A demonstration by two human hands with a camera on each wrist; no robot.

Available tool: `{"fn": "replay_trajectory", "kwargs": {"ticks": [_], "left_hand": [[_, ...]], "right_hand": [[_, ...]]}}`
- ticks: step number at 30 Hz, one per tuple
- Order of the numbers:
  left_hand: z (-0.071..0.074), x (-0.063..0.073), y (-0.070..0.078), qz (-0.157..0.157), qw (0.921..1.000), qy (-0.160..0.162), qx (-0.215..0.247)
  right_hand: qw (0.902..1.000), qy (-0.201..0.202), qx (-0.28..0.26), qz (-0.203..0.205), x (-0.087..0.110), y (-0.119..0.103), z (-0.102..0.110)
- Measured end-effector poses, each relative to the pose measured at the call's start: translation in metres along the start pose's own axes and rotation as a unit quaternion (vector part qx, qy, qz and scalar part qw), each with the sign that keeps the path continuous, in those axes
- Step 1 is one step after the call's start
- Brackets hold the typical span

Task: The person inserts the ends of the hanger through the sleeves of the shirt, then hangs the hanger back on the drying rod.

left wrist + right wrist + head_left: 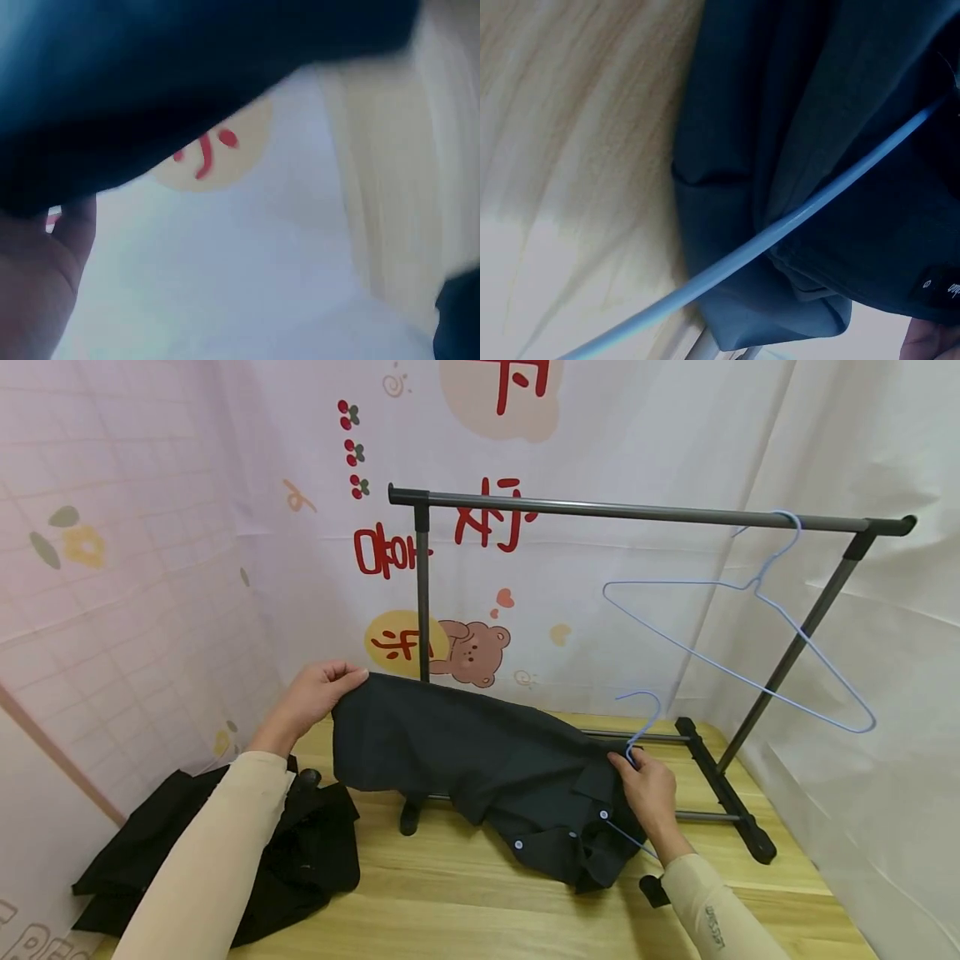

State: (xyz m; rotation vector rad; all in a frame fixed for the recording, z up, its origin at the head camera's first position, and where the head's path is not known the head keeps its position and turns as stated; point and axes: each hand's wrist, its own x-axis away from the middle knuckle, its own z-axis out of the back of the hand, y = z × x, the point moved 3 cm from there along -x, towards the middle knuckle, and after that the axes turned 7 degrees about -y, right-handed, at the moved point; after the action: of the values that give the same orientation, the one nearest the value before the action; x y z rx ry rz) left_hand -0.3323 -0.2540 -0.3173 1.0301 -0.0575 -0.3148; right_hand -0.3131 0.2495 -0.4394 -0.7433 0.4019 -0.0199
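A black button-up shirt (465, 735) is stretched sideways between both hands above the wooden tabletop. My left hand (318, 693) pinches its upper left edge between thumb and fingers. At the collar, my right hand (648, 789) grips the cloth together with a blue wire hanger (647, 714), whose hook sticks up above the fingers. Part of this hanger lies hidden inside the shirt. In the right wrist view its blue bar (780, 229) crosses the dark cloth, with a collar label (941, 286) nearby. Dark cloth (150, 82) fills the top of the left wrist view.
A dark metal clothes rack (637, 512) stands behind the hands, its feet on the wooden tabletop (420, 902). Another blue wire hanger (738, 672) hangs on its right side. Folded black clothes (315, 852) lie at the left, under the left forearm. Printed cloth backdrops (600, 435) surround the table.
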Motion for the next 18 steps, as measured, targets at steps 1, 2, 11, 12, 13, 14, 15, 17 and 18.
{"fn": "replay_trajectory", "kwargs": {"ticks": [1, 2, 11, 12, 13, 14, 15, 17, 18], "left_hand": [[-0.001, 0.0, -0.001, 0.004, 0.9996, -0.006, -0.026], [-0.003, 0.0, -0.004, 0.013, 0.9987, -0.015, -0.047], [-0.019, 0.019, -0.063, 0.076, 0.9588, -0.139, -0.236], [-0.017, 0.021, -0.067, 0.075, 0.9569, -0.14, -0.243], [-0.015, 0.023, -0.07, 0.077, 0.9569, -0.138, -0.244], [-0.012, 0.025, -0.072, 0.083, 0.9596, -0.131, -0.235], [-0.009, 0.026, -0.074, 0.089, 0.9641, -0.122, -0.219], [-0.001, 0.027, -0.075, 0.097, 0.9736, -0.092, -0.185], [0.003, 0.027, -0.075, 0.101, 0.9799, -0.072, -0.156]], "right_hand": [[1.0, 0.002, -0.001, -0.002, 0.0, 0.0, 0.001], [1.0, 0.004, 0.001, -0.005, 0.001, 0.001, 0.003], [0.9995, 0.016, 0.01, -0.027, -0.002, 0.012, 0.013], [0.9994, 0.017, 0.011, -0.028, -0.002, 0.013, 0.014], [0.9993, 0.017, 0.012, -0.03, -0.002, 0.014, 0.014], [0.9993, 0.016, 0.012, -0.032, -0.002, 0.015, 0.014], [0.9992, 0.015, 0.011, -0.035, -0.002, 0.017, 0.014], [0.999, 0.011, 0.01, -0.041, -0.001, 0.018, 0.014], [0.9989, 0.01, 0.01, -0.044, -0.001, 0.019, 0.014]]}}
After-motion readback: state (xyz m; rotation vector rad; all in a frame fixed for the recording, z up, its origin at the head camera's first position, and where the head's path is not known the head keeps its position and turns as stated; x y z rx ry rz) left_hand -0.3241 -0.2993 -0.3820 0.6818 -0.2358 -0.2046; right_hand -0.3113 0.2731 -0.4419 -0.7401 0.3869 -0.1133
